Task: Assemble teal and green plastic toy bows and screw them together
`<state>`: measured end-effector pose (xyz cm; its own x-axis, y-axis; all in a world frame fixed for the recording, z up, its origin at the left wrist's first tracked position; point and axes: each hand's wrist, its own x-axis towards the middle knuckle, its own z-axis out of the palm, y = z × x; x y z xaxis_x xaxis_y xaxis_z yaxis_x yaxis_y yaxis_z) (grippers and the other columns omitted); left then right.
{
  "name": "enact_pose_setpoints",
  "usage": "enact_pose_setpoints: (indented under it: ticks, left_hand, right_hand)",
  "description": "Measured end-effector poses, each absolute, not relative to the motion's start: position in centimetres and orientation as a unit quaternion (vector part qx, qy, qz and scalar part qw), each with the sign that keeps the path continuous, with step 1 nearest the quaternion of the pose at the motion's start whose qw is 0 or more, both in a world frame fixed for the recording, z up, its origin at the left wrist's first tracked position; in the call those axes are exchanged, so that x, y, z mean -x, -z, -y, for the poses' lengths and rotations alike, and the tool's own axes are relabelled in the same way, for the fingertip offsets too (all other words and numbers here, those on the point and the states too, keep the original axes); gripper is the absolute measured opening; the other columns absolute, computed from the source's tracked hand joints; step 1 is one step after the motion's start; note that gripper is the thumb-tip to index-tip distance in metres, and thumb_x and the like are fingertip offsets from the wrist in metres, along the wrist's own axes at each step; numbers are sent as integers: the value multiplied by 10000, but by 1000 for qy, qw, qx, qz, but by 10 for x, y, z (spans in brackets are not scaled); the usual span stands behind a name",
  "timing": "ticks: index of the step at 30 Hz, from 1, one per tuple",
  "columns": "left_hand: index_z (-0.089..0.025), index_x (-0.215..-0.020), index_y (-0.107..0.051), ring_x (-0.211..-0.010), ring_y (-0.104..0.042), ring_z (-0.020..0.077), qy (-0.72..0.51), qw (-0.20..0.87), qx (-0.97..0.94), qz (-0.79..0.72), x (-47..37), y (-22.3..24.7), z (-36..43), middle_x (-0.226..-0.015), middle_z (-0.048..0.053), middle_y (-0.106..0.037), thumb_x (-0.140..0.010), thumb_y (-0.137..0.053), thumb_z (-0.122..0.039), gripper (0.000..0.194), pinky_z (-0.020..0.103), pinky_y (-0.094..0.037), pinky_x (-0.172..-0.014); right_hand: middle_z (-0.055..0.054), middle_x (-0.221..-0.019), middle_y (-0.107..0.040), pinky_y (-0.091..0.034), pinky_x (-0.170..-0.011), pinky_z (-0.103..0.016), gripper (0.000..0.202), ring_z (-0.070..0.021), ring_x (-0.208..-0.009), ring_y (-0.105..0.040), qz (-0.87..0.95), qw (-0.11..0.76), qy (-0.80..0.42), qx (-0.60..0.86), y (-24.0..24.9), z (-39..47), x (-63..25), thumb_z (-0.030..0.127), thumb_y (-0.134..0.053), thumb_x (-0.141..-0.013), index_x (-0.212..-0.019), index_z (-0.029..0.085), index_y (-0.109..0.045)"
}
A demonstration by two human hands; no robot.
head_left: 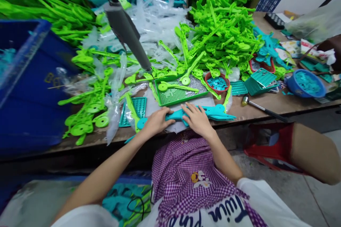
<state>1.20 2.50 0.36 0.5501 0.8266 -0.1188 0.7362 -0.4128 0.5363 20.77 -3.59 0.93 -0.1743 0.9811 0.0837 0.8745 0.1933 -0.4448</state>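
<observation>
A long blue plastic part point(213, 112) lies along the table's front edge, its round ends at left and right. My left hand point(157, 120) has its fingers and thumb wrapped round the part's left half. My right hand point(196, 116) lies over its middle with the fingers spread on top. Just behind the hands is a green tray point(176, 97) of small metal pieces, with a lime green part point(177, 87) lying across it. The tip of a grey power screwdriver point(130, 39) hangs above the tray's left side.
A big blue bin point(23, 88) stands at left. Lime green parts point(221, 32) are heaped behind. At right are a hammer point(263, 109), a blue bowl point(306, 83), teal trays point(259, 82) and, below, a red stool point(270, 142).
</observation>
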Motion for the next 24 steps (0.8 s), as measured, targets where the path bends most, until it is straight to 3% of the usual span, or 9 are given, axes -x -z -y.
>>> enact_pose_setpoints:
  ticks: [4,8,16,18,21,24]
  left_hand:
    - [-191,-1132,-620,-1039,-638,280,-76,210,-852,-473,-10,-1,-13,-1120,109,-670,-853,-624,-336,315,391,-494,-889]
    - [-214,-1194,-609,-1072,-628,274,-80,223,-869,-435,-9,-1,-16,-1164,104,-664,-873,-611,-367,356,395,-483,-928]
    - [-202,-956,-656,-945,-648,250,-103,298,-856,-409,-13,-1,-36,-970,66,-678,-755,-696,-306,229,368,-505,-847]
    - [-202,-935,-646,-928,-648,250,-114,313,-850,-407,-14,1,-37,-954,64,-679,-734,-701,-294,228,372,-505,-833]
    - [-195,-883,-629,-894,-648,249,-107,332,-843,-410,-14,1,-40,-935,63,-679,-689,-713,-272,225,370,-502,-804]
    - [-181,-905,-625,-914,-651,256,-107,353,-828,-423,-15,0,-41,-971,85,-687,-674,-711,-274,263,373,-501,-813]
  right_hand:
    - [-41,-1569,-386,-219,-1195,-477,486,-219,-1461,-338,753,141,-101,635,11,53,-212,354,-338,-1019,-1496,279,-394]
    - [-44,-1561,-400,-222,-1186,-483,488,-220,-1454,-347,756,141,-87,634,19,51,-208,361,-318,-1020,-1493,275,-398]
    - [-82,-1540,-433,-291,-1161,-527,488,-256,-1442,-372,773,151,-127,603,2,53,-219,401,-353,-1011,-1474,270,-430]
    - [-95,-1509,-476,-344,-1142,-499,486,-249,-1423,-402,778,212,-162,569,-26,37,-218,435,-362,-1008,-1446,253,-465]
    - [-83,-1476,-505,-377,-1134,-433,491,-213,-1395,-427,741,377,-191,522,-78,-26,-193,485,-389,-999,-1411,234,-480]
    - [-94,-1434,-511,-366,-1118,-438,688,-248,-1406,-378,707,463,-238,479,-112,-114,-146,648,-471,-901,-1377,152,-481]
